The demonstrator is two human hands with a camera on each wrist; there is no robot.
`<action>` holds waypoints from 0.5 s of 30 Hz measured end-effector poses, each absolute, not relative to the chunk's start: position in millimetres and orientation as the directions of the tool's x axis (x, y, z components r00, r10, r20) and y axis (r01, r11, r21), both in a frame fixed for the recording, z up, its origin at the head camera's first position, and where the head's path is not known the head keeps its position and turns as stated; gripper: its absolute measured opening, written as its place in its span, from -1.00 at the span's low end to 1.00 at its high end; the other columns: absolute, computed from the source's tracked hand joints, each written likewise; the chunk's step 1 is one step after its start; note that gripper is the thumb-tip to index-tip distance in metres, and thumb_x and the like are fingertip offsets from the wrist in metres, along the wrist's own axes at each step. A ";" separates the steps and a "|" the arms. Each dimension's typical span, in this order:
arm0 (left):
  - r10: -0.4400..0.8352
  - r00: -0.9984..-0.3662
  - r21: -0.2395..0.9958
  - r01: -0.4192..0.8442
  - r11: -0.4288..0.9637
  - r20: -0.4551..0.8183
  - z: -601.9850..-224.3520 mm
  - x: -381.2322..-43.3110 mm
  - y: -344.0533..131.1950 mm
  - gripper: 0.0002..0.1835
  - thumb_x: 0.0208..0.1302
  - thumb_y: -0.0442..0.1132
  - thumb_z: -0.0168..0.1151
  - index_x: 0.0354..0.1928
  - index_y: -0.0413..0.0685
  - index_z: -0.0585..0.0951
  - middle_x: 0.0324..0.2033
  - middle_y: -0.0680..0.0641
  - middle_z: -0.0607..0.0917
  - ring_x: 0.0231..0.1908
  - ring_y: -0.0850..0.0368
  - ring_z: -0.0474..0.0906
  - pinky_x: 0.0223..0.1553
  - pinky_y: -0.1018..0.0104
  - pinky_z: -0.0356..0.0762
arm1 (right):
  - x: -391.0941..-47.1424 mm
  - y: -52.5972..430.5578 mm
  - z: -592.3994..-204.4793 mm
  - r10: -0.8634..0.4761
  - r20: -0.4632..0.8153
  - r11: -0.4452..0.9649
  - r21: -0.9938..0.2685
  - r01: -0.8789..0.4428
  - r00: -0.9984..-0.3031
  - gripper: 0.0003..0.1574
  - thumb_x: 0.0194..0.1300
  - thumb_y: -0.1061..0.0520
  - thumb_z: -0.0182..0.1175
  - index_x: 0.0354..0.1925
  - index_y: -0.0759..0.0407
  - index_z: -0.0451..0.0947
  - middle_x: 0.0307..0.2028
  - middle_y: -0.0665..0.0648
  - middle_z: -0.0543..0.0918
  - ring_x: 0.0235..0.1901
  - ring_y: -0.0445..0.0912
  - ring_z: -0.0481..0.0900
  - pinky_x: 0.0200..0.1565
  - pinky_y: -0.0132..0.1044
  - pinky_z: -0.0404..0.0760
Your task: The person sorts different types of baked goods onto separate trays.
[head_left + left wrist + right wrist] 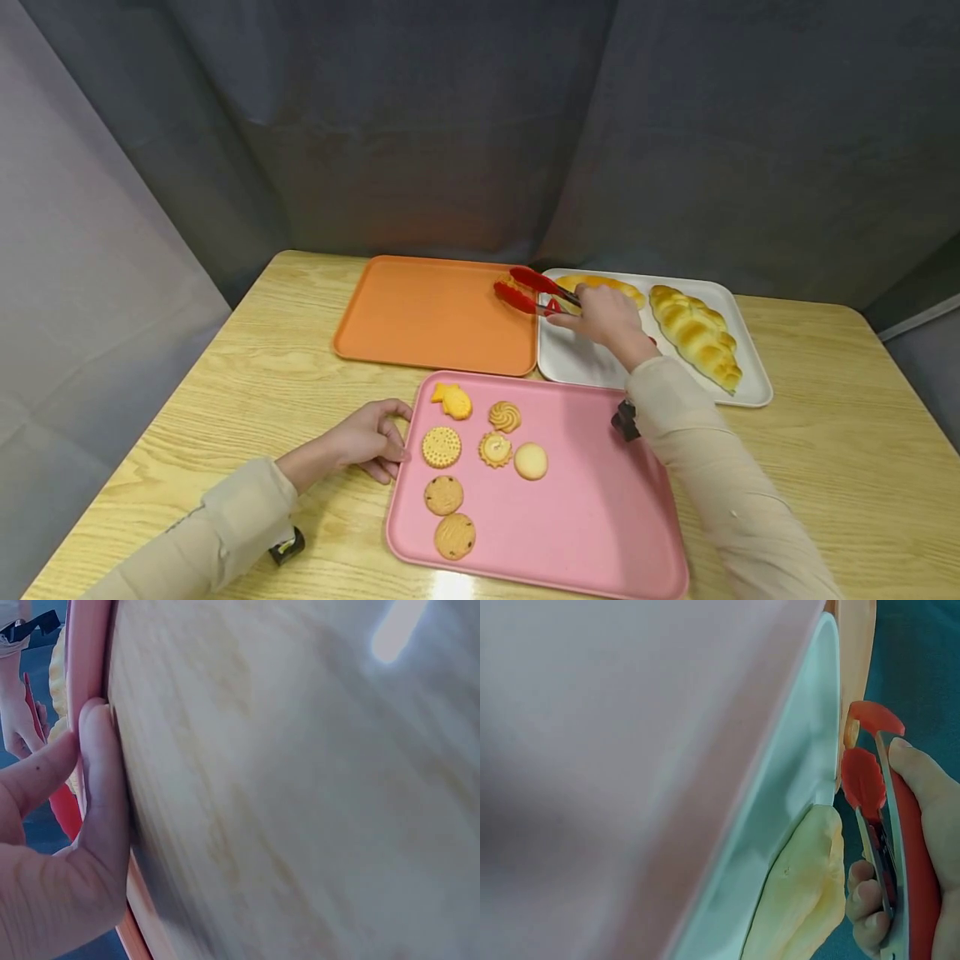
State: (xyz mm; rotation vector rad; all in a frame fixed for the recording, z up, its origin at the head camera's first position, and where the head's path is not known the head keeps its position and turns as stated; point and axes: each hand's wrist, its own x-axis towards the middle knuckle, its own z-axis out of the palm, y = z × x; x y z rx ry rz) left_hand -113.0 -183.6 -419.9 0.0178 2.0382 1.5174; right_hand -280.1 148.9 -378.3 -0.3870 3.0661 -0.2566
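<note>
My right hand (611, 317) grips a pair of tongs (919, 877) with red tips and red-sided handles. The tips hover at the right end of the orange tray (435, 312), around a small orange-yellow piece (851, 731) whose kind is mostly hidden. At the left rim of the pink tray (600, 500), my left hand (371, 442) pinches the edge between thumb and fingers; the left wrist view shows the rim (90, 652) there. Several cookies lie on the pink tray's left half, among them a fish-shaped one (453, 402) and a chocolate-chip one (454, 536).
Behind the right forearm, a white tray (562, 358) bears a braided loaf (697, 333) and a longer bread (622, 290) partly covered by my hand. The trays stand close together on a wooden table (247, 367). Dark curtains (420, 125) hang beyond its back edge.
</note>
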 end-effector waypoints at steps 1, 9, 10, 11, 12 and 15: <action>0.347 -0.826 0.878 -0.327 0.349 -0.445 -419.7 -112.9 -183.5 -0.49 0.03 -0.52 0.22 0.05 -0.28 0.30 -0.57 -0.17 0.58 -0.69 0.12 0.56 -0.65 0.19 0.59 | -280.1 148.9 -378.9 -0.246 -0.023 0.956 -0.169 -0.239 -0.969 -0.35 0.00 -0.38 0.20 -0.41 0.18 0.40 -0.61 0.13 0.39 -0.57 0.04 0.39 -0.60 -0.23 0.31; 0.344 -0.833 0.883 -0.316 0.348 -0.434 -417.7 -111.4 -183.2 -0.48 0.03 -0.52 0.22 0.07 -0.29 0.29 -0.57 -0.16 0.57 -0.70 0.12 0.55 -0.67 0.19 0.59 | -273.9 148.3 -379.2 -0.230 -0.053 0.959 -0.183 -0.217 -0.972 -0.22 -0.02 -0.43 0.17 -0.28 0.25 0.42 -0.64 0.14 0.40 -0.57 0.02 0.39 -0.58 -0.25 0.36; 0.344 -0.833 0.882 -0.316 0.348 -0.434 -417.8 -111.4 -182.9 -0.48 0.03 -0.52 0.22 0.07 -0.29 0.29 -0.57 -0.16 0.57 -0.70 0.12 0.55 -0.66 0.19 0.59 | -272.5 149.1 -379.1 -0.232 -0.048 0.958 -0.185 -0.220 -0.971 -0.21 -0.02 -0.43 0.17 -0.25 0.26 0.43 -0.64 0.14 0.41 -0.57 0.02 0.39 -0.57 -0.24 0.37; 0.343 -0.832 0.882 -0.317 0.349 -0.435 -418.0 -111.6 -182.6 -0.48 0.03 -0.52 0.23 0.06 -0.28 0.29 -0.57 -0.16 0.57 -0.70 0.12 0.55 -0.66 0.19 0.59 | -270.9 150.0 -378.9 -0.236 -0.044 0.956 -0.191 -0.224 -0.971 -0.19 -0.02 -0.43 0.17 -0.19 0.26 0.43 -0.63 0.14 0.41 -0.56 0.02 0.40 -0.55 -0.23 0.39; 0.343 -0.832 0.882 -0.318 0.348 -0.435 -418.2 -111.7 -182.5 -0.48 0.03 -0.52 0.23 0.06 -0.28 0.29 -0.57 -0.16 0.57 -0.70 0.12 0.55 -0.66 0.19 0.59 | -269.1 150.7 -378.4 -0.242 -0.041 0.953 -0.197 -0.229 -0.969 -0.15 -0.02 -0.42 0.17 -0.10 0.26 0.43 -0.62 0.13 0.43 -0.55 0.02 0.40 -0.53 -0.22 0.42; 0.342 -0.832 0.881 -0.320 0.348 -0.437 -418.3 -112.1 -182.5 -0.48 0.02 -0.52 0.23 0.06 -0.28 0.29 -0.58 -0.15 0.57 -0.70 0.13 0.54 -0.66 0.19 0.59 | -264.3 152.7 -377.0 -0.268 -0.022 0.943 -0.209 -0.258 -0.963 -0.04 0.00 -0.41 0.17 0.16 0.21 0.34 -0.62 0.12 0.44 -0.54 0.02 0.41 -0.49 -0.18 0.48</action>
